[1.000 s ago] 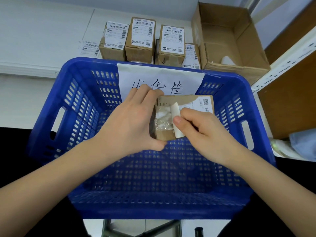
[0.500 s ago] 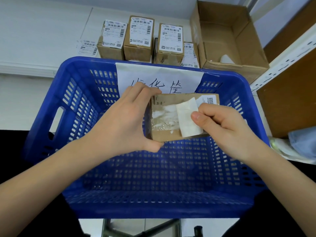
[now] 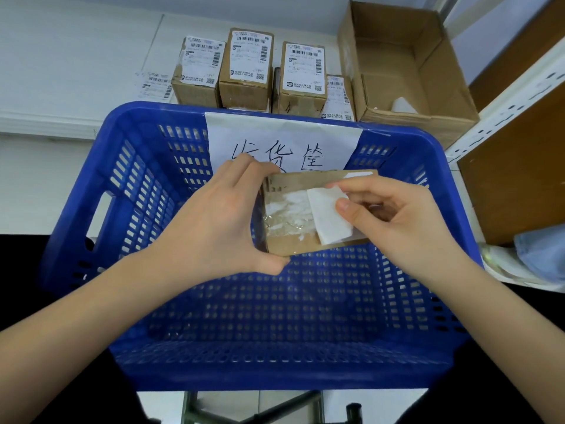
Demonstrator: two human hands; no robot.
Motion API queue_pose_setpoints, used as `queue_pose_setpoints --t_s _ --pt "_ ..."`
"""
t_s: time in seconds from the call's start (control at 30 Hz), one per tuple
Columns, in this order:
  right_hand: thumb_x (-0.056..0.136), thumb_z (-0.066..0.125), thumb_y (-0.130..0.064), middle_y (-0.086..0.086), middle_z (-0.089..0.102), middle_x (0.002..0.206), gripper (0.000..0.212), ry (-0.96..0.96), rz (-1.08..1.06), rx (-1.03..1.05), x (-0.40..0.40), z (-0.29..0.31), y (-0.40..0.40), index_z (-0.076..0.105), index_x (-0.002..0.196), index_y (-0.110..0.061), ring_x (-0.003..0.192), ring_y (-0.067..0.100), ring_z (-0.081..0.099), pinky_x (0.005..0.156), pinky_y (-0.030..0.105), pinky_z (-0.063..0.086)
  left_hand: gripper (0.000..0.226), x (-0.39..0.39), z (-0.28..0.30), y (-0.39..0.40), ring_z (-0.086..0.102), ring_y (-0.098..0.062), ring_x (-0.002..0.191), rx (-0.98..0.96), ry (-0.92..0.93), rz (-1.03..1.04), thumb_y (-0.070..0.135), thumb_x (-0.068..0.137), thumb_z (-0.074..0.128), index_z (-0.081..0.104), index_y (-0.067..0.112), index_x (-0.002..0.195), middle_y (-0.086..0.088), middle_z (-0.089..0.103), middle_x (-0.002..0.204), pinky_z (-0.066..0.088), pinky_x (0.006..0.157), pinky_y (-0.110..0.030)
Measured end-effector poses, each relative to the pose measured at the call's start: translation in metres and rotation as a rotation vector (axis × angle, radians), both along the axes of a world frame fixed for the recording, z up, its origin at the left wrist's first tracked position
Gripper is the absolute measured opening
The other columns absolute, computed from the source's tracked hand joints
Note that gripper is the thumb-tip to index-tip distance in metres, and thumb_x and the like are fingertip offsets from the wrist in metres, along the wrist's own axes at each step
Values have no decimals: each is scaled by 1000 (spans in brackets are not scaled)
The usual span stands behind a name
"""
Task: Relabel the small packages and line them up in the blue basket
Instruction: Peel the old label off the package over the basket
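Observation:
Over the blue basket (image 3: 128, 228) I hold a small cardboard package (image 3: 287, 243). My left hand (image 3: 214, 221) grips its left end, fingers over the top edge and thumb under the bottom corner. My right hand (image 3: 394, 215) pinches the white label (image 3: 328, 218), which is peeled back and folded to the right. Torn white paper and glossy glue residue show where the label was stuck. The package's right end is hidden behind my right hand. Nothing lies on the basket floor.
Several small labelled packages (image 3: 246, 71) stand in a row behind the basket. An open cardboard box (image 3: 406, 68) sits at the back right. A paper sign (image 3: 281, 142) with handwriting hangs on the basket's far wall. Shelving (image 3: 507, 117) stands at right.
My right hand has drawn the label farther right across the package, baring more residue. The package and both hands sit a little higher in view.

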State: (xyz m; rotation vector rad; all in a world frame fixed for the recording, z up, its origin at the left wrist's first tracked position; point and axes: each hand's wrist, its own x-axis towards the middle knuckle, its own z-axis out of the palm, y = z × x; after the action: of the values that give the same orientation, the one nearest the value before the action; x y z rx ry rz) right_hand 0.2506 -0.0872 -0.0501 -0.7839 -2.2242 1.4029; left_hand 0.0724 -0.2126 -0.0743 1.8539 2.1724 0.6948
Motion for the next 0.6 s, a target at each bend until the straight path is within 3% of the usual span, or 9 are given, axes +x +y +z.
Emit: queue_pose_setpoints --t_s 0.07,0.2,0.3,0.4,0.5,0.6 --pt "89 59 -10 -2 70 93 31 -23 51 -40 0 -1 0 66 94 -40 86 28 62 69 40 54 99 -1 1 0 50 -16 102 -5 10 -5 63 47 62 45 10 130 1 48 113 44 77 -27" --pt "91 56 -11 -1 69 96 26 -96 178 -89 1 2 4 66 99 -35 89 14 63 74 19 54 99 -4 4 0 51 -17 102 4 22 -9 63 47 61 46 10 129 1 49 114 48 77 -30" --pt "89 53 -22 5 68 102 24 -135 233 -106 3 3 7 63 101 -41 91 20 62 76 23 56 99 -2 5 -1 51 -18 101 -1 21 -11 63 47 60 46 10 129 1 49 113 49 77 -32" --pt "89 45 -31 -17 65 115 27 -173 290 -133 4 1 9 62 106 -41 106 5 61 84 22 54 99 -2 6 -1 52 -19 102 -4 26 -14 62 47 60 47 10 130 0 49 114 51 78 -34" --pt "90 43 -43 -25 61 120 29 -208 331 -129 5 0 11 62 111 -41 112 3 57 92 21 50 100 -2 7 -1 52 -19 103 -8 29 -19 63 46 60 48 10 130 0 49 114 51 78 -35" --pt "88 40 -48 -30 57 119 31 -224 359 -54 4 3 12 60 110 -42 112 -9 52 90 5 38 101 0 7 -2 48 -14 105 -15 7 -22 65 46 59 47 12 131 3 48 114 46 78 -29"
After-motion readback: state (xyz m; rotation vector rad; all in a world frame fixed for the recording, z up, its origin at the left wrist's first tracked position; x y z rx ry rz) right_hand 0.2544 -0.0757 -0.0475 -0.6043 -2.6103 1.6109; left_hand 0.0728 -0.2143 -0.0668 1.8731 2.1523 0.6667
